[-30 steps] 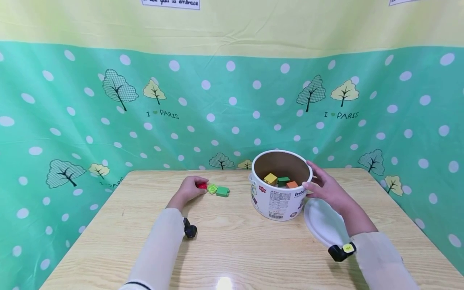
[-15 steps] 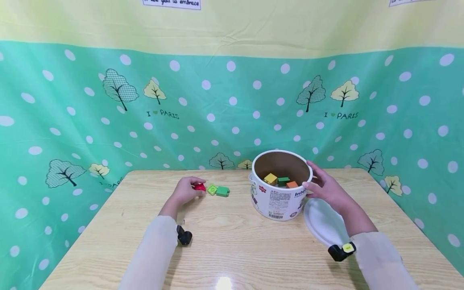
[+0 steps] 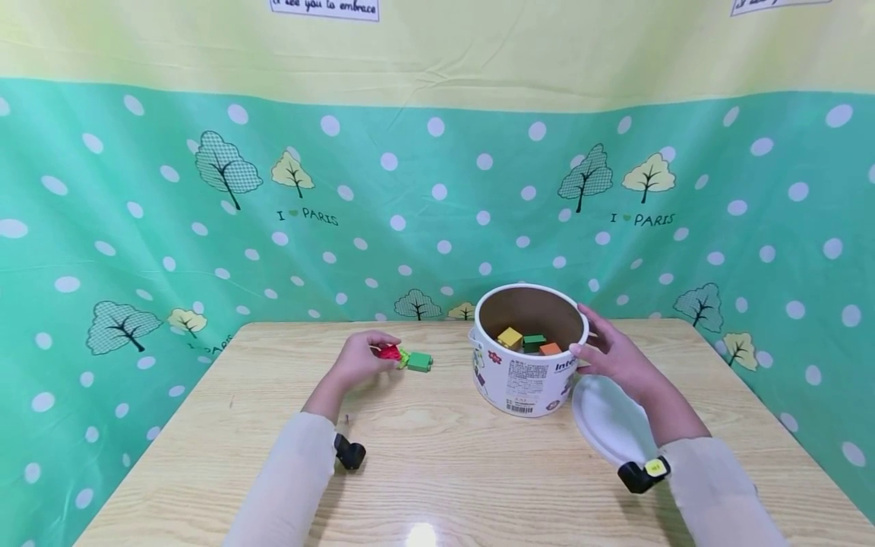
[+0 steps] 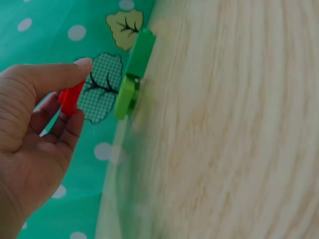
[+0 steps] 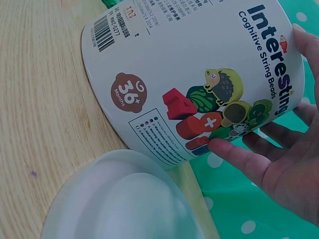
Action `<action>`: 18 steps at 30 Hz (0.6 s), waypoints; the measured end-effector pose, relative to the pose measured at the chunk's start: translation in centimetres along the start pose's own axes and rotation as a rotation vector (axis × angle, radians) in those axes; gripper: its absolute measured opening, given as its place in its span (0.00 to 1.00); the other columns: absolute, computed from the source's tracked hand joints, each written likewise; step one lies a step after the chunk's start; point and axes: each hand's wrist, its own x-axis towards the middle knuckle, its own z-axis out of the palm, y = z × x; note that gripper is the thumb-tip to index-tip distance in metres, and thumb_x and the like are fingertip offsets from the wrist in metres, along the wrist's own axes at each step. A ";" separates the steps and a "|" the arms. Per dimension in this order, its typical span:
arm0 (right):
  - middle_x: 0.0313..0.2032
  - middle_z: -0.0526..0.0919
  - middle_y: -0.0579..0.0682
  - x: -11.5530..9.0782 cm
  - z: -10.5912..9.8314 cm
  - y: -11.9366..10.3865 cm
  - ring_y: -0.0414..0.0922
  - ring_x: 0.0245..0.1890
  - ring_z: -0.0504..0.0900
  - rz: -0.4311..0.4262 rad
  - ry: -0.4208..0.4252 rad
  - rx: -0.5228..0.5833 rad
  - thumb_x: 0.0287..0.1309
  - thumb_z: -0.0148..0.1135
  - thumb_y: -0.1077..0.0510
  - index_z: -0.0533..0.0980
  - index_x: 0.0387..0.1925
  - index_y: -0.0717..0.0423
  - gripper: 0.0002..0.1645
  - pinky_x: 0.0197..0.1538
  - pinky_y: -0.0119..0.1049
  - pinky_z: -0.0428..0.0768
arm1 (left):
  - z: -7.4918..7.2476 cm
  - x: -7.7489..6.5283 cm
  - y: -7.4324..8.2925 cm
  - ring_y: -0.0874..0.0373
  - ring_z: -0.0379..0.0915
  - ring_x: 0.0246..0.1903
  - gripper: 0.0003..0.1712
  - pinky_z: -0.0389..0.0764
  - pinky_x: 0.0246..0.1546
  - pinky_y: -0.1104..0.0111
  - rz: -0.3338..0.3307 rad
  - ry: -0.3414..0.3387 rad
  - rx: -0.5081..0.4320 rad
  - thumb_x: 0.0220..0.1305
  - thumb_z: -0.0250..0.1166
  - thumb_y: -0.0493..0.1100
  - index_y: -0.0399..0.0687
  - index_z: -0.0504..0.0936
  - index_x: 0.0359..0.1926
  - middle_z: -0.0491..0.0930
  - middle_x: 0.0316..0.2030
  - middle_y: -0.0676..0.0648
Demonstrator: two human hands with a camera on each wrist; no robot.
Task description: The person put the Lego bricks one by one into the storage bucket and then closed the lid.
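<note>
My left hand [image 3: 361, 357] pinches a small red toy brick [image 4: 71, 99] between the thumb and fingertips. In the head view that brick overlaps the edge of a light green brick [image 4: 126, 97]; the left wrist view shows a gap between them. Against the light green brick lies a longer green brick [image 3: 420, 362], end to end with it on the table. My right hand [image 3: 611, 351] holds the right side of a white toy bucket [image 3: 528, 384], thumb at the rim and fingers spread along its printed wall. The bucket stands upright.
Inside the bucket are a yellow brick [image 3: 510, 338], a dark green brick [image 3: 534, 343] and an orange brick [image 3: 550, 349]. A white round lid [image 5: 124, 199] lies on the wooden table [image 3: 451, 471], beside the bucket under my right forearm. A polka-dot cloth [image 3: 410, 190] hangs behind the table.
My left hand drew the red brick slightly left, away from the light green brick, then brought it back right, over its edge in the head view. My right hand and the bucket stay put.
</note>
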 end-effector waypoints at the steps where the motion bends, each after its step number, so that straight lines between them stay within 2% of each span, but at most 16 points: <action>1: 0.74 0.48 0.63 0.0 0.0 0.0 0.68 0.69 0.55 -0.001 -0.001 0.001 0.63 0.64 0.48 0.41 0.78 0.39 0.53 0.52 0.57 0.78 | 0.1 0.0 0.2 0.52 0.77 0.41 0.26 0.80 0.45 0.61 0.010 -0.003 0.000 0.49 0.76 0.33 0.41 0.84 0.52 0.82 0.45 0.46; 6: 0.74 0.48 0.64 0.1 0.0 0.1 0.69 0.69 0.55 -0.006 -0.001 0.003 0.64 0.63 0.48 0.41 0.78 0.41 0.53 0.52 0.59 0.78 | 0.2 0.0 1.1 0.52 0.77 0.40 0.26 0.81 0.42 0.63 0.043 -0.018 -0.005 0.48 0.77 0.34 0.42 0.84 0.52 0.82 0.44 0.46; 11: 0.74 0.48 0.63 0.0 0.0 0.0 0.68 0.69 0.55 0.001 0.001 -0.005 0.63 0.64 0.47 0.41 0.78 0.39 0.53 0.52 0.58 0.78 | 0.3 -0.2 2.4 0.51 0.77 0.39 0.25 0.82 0.39 0.64 0.077 -0.034 -0.009 0.49 0.76 0.34 0.42 0.85 0.51 0.82 0.44 0.46; 18: 0.74 0.48 0.63 -0.2 0.0 -0.1 0.68 0.69 0.55 0.007 0.001 -0.004 0.62 0.65 0.47 0.41 0.78 0.37 0.54 0.52 0.58 0.78 | 0.6 -0.3 4.2 0.52 0.77 0.40 0.23 0.82 0.41 0.64 0.168 -0.046 0.000 0.48 0.77 0.34 0.44 0.86 0.49 0.82 0.46 0.47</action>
